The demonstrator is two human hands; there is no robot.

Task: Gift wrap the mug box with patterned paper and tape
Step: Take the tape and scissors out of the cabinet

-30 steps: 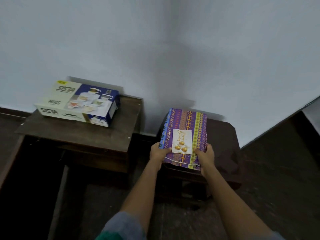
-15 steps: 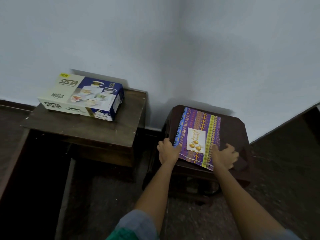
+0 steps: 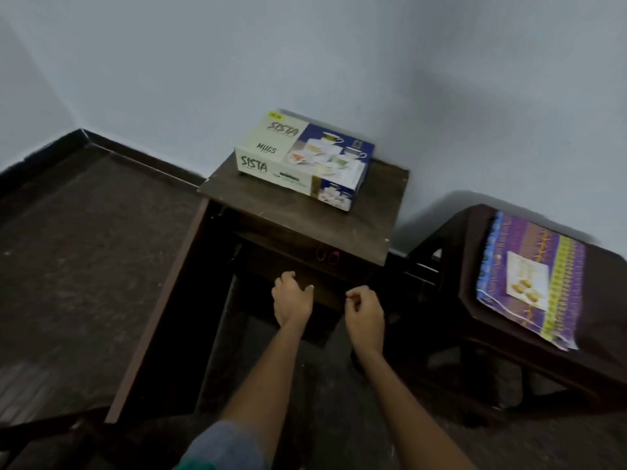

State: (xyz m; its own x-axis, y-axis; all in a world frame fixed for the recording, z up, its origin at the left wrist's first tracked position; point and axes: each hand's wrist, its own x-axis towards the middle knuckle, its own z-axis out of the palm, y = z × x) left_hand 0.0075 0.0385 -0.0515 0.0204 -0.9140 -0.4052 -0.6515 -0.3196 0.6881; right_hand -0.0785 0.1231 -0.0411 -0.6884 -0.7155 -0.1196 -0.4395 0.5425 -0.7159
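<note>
Hands have left the paper (image 3: 529, 286), now flat on the stool (image 3: 473, 239), well right of the fingers. Box (image 3: 305, 157) on table (image 3: 271, 205), beyond the fingertips. Left hand (image 3: 291, 300): fingers relaxed, empty. Right hand (image 3: 363, 308): fingers curled, empty. Scissors (image 3: 327, 256) just beyond.

A plain room of a home; bare pale wall (image 3: 305, 62), small wooden table (image 3: 258, 198), dark stool (image 3: 471, 252).

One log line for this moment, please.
mug box: unwrapped, on table | patterned paper: flat on stool | left hand: open, below tabletop | right hand: curled, empty | tape: unseen
</note>
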